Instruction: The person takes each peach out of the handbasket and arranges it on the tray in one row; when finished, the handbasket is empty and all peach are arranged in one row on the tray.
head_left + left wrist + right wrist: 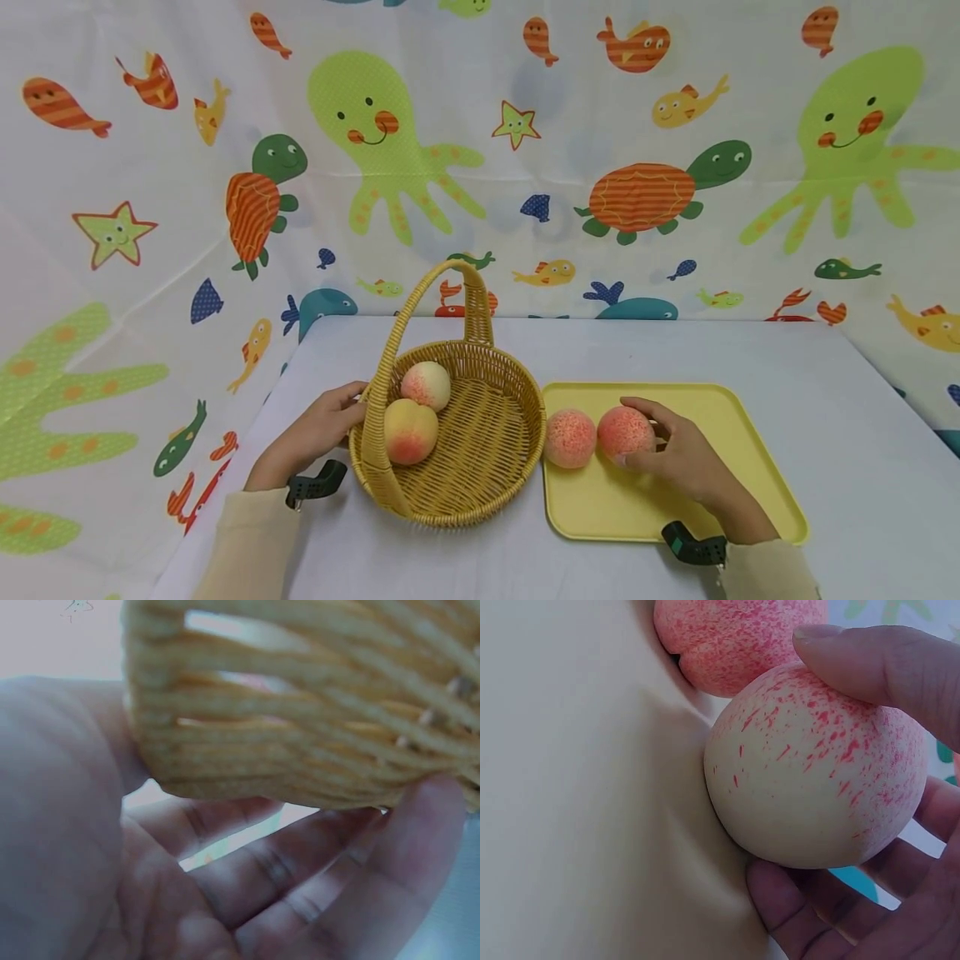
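Note:
A round wicker basket (480,508) with a tall arched handle stands left of centre. Inside it, to the left, lie a pale pink-tinged peach (425,385) and a yellow-red peach (410,433). My left hand (327,425) grips the basket's left side; up close in the left wrist view, its fingers (277,870) bear against the weave. On the yellow tray (675,521) two speckled pink peaches sit side by side. My right hand (686,458) holds the right-hand peach (626,432) between thumb and fingers. The other peach (571,438) is beside it, by the basket's rim.
The tray stands right of the basket on a white-covered table (630,346). A cloth (570,100) printed with sea animals hangs behind the table and along its sides. Each wrist carries a small black device, one on the left (317,485) and one on the right (693,547).

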### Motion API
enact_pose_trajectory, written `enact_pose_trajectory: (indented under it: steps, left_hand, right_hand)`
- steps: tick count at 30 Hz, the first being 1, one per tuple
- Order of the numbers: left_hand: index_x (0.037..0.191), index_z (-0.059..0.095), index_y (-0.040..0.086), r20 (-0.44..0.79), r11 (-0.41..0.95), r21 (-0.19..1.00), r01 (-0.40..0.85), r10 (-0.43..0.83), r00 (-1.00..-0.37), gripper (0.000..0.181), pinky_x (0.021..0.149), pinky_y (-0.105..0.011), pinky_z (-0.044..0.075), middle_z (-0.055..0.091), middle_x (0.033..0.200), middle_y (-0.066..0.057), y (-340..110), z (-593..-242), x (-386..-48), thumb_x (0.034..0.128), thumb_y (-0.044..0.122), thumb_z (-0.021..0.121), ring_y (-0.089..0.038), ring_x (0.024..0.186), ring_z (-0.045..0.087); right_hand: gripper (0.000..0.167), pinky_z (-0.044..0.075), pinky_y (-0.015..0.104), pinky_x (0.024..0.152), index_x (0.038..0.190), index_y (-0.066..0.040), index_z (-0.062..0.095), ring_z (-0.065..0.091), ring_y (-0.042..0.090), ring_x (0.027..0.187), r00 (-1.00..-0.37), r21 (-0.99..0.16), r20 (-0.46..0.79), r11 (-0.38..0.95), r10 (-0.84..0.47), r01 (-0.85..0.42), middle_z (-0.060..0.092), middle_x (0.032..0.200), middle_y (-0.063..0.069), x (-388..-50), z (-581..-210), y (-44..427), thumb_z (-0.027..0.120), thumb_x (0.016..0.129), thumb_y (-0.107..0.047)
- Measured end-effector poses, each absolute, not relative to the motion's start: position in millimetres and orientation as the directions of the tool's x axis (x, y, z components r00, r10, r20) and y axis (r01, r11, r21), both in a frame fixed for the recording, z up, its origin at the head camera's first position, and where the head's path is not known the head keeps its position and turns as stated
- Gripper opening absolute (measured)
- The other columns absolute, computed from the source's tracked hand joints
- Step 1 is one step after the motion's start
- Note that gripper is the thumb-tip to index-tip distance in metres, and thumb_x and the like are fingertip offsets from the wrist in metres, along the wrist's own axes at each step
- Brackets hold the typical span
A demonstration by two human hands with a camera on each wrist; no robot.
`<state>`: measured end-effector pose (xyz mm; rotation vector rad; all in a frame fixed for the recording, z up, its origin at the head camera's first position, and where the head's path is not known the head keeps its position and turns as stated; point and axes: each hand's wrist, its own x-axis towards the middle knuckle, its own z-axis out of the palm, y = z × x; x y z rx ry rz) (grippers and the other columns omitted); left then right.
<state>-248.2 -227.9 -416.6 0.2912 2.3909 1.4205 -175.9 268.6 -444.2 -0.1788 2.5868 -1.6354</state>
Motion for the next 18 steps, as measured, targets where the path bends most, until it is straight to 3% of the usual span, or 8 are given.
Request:
enact_pose_trajectory:
  steps: [18]
  left_hand:
    - [0.148, 0.05, 0.0, -0.186, 0.481, 0.877, 0.001, 0.341, -0.921, 0.047, 0.081, -0.04, 0.063, 0.073, 0.113, -0.015, -228.3, -418.3, -248.6, 0.1062, 0.021, 0.048, -0.024, 0.086, 0.071]
  right_hand:
    - [0.082, 0.057, 0.03, 0.079, 0.153, -0.004, 0.047, 0.063, 0.026, 0.107, -0.987, -0.9, -0.009, 0.431, -0.159, -0.061, 0.057, 0.143, 0.021, -176.0, -446.5, 267.3, 0.085, 0.082, -0.016]
